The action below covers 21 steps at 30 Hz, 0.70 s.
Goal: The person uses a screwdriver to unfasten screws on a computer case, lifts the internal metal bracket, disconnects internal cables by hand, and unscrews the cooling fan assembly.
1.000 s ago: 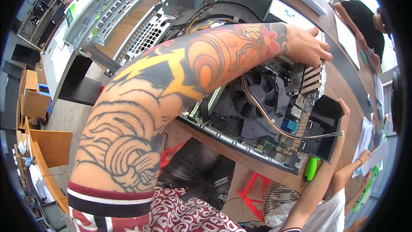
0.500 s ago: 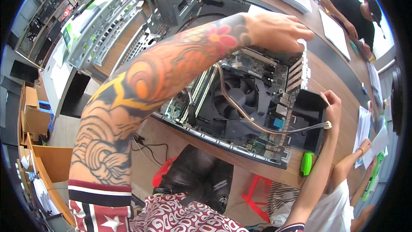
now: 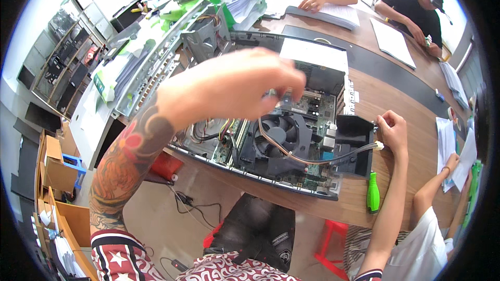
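An opened desktop computer case [image 3: 250, 183] lies on the wooden table. Inside it, a black cooling fan [image 3: 279, 134] sits over the motherboard. My tattooed left arm reaches in from the left, its hand [image 3: 232, 86] above the case, fingers curled and slightly blurred. Any item between those fingertips is too unclear to name. Beyond the black bay [image 3: 354, 145] at the case's right end, my right hand [image 3: 394, 134] pinches its fingertips together near a tiny metallic bit. A cable bundle [image 3: 312, 161] arches over the fan, its white plug close to the right hand.
A green-handled tool [image 3: 373, 193] lies at the near right table edge. White papers [image 3: 393, 42] lie across the table, where other people work. A metal frame [image 3: 151, 80] stands left of the case. Red stools [image 3: 333, 242] and cables [image 3: 195, 205] are below.
My left hand has drawn back leftward from the case's right rear edge to above its middle. My right fingers have come off the black bay's corner and are pinched beside it.
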Tool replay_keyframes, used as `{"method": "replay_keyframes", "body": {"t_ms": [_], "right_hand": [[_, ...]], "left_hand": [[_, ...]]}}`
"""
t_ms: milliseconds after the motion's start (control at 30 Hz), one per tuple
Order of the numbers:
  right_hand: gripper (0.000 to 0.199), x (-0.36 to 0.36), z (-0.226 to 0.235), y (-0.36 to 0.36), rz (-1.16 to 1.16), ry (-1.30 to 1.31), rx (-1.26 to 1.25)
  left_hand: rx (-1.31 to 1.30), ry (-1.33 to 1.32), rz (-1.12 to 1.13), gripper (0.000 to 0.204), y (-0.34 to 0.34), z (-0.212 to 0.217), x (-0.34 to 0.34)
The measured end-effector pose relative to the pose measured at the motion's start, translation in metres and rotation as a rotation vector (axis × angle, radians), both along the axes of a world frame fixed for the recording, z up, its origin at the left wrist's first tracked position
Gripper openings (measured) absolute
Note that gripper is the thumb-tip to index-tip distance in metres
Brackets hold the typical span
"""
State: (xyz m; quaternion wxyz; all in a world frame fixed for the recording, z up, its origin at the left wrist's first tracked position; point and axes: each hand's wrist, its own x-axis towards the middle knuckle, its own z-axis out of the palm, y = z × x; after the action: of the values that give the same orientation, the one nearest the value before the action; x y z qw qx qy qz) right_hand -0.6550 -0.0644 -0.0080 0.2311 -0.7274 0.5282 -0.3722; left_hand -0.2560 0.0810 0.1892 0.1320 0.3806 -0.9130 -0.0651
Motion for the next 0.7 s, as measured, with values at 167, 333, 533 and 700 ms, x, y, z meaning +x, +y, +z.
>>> {"method": "replay_keyframes", "body": {"t_ms": [167,333,533,700], "right_hand": [[0.021,0.007,-0.003,-0.003,0.028,-0.032,-0.006],[0.020,-0.001,-0.009,-0.005,-0.016,-0.010,0.018],[0.021,0.005,0.000,0.001,-0.038,0.059,-0.066],[0.021,0.007,0.003,0.004,-0.025,0.022,-0.033]], "left_hand": [[0.426,0.079,-0.075,0.029,0.017,0.008,0.013],[0.059,-0.167,0.274,0.025,-0.054,-0.025,0.023],[0.253,-0.393,0.509,0.036,-0.096,-0.086,0.032],[0.116,-0.423,0.473,0.018,-0.095,-0.081,0.031]]}}
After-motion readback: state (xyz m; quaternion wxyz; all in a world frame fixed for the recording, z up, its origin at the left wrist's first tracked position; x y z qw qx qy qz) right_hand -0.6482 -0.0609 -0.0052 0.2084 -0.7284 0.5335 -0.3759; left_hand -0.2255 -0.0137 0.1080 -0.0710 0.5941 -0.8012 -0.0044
